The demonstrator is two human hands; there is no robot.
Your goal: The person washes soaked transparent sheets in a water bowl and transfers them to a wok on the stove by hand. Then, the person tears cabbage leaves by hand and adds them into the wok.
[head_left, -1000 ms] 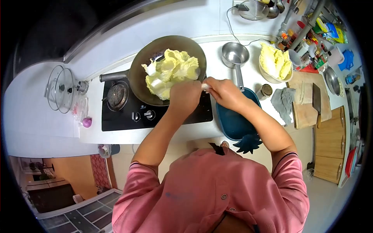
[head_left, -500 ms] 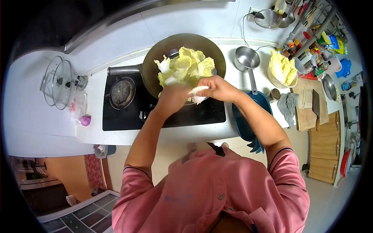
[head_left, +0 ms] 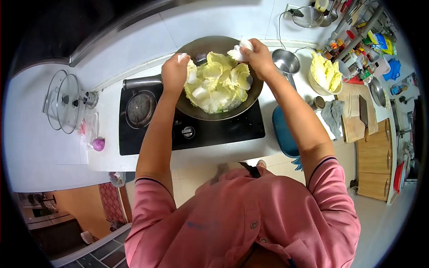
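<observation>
Wok (head_left: 213, 43) on black stovetop (head_left: 223, 134), white wall (head_left: 219, 20) behind

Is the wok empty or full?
Partly full: cabbage leaves are heaped in the middle of the wok, with bare dark wall showing above them.

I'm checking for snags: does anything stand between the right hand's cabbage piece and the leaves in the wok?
Nothing visible does. The right hand holds the cabbage piece apparently over the far right of the wok, near the leaves inside.
</observation>
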